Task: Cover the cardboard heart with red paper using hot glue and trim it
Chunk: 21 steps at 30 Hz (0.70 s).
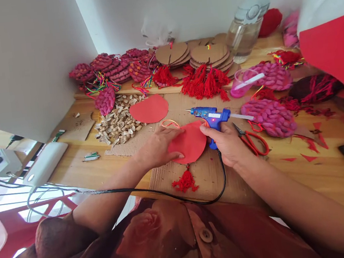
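Observation:
My right hand point(228, 141) is wrapped round the handle of a blue hot glue gun point(212, 116), its nozzle pointing left and a white glue stick out of its back. The right thumb is close to the edge of a red paper disc point(189, 141). On the left side of that disc rests my left hand point(158, 147), its fingers spread and lying flat. A yellow-orange cord loop point(170, 123) sticks out beyond the disc's top, and a red tassel point(186, 181) hangs out at the bottom. Another red paper piece point(150, 109) lies behind.
Peanut shells point(119, 125) are heaped behind my left hand. Round cardboard discs point(208, 54) with red tassels stand at the back beside a water bottle point(247, 27). Red-handled scissors point(253, 142) and a pink braided piece point(269, 118) lie right. The gun's black cord point(154, 191) crosses in front.

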Available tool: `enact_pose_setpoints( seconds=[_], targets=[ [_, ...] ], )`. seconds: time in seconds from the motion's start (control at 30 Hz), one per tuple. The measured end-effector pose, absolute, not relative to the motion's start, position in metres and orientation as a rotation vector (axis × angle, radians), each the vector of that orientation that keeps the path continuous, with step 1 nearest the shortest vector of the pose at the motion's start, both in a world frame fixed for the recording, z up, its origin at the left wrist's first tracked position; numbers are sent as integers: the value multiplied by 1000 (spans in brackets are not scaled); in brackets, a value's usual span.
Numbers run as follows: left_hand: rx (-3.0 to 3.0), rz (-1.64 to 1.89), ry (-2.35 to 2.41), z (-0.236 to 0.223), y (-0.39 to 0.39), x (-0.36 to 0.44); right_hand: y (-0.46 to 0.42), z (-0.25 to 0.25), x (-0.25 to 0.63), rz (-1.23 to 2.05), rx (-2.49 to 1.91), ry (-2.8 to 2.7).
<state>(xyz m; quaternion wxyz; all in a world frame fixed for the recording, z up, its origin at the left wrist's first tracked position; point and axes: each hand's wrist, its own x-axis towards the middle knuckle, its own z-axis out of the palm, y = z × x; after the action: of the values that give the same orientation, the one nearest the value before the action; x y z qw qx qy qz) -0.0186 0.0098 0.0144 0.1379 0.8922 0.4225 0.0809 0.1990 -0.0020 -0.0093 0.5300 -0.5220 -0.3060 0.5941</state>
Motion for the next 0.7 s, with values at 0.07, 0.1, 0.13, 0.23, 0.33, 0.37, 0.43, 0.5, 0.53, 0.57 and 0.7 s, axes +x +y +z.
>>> enact_pose_setpoints(
  seconds=[0.07,0.1,0.13,0.23,0.33,0.37,0.43,0.5,0.53,0.57,0.7],
  targets=[
    [2596,201,1239,16,11,-19,-4,-10,198,1415,-1253,-703],
    [2602,193,1239,17,11,-19,-5,-10,197,1408,-1256,-691],
    [2605,194,1233,17,12,-19,-7,-10,197,1404,-1259,-680],
    [2596,196,1194,18,13,-22,-13,-10,195,1421,-1263,-639],
    [2583,166,1185,19,13,-22,-17,-8,194,1436,-1265,-617],
    [2580,155,1193,19,13,-22,-17,-8,194,1428,-1271,-611],
    [2574,137,1215,21,13,-20,-17,-7,194,1411,-1288,-602],
    [2579,116,1233,22,13,-16,-16,-7,193,1404,-1295,-611],
    [2584,100,1242,23,13,-14,-16,-7,193,1403,-1294,-619],
    [2591,77,1252,23,14,-12,-16,-7,193,1402,-1294,-625],
    [2605,-73,1317,25,20,-2,-15,-6,191,1395,-1296,-640]
  ],
)
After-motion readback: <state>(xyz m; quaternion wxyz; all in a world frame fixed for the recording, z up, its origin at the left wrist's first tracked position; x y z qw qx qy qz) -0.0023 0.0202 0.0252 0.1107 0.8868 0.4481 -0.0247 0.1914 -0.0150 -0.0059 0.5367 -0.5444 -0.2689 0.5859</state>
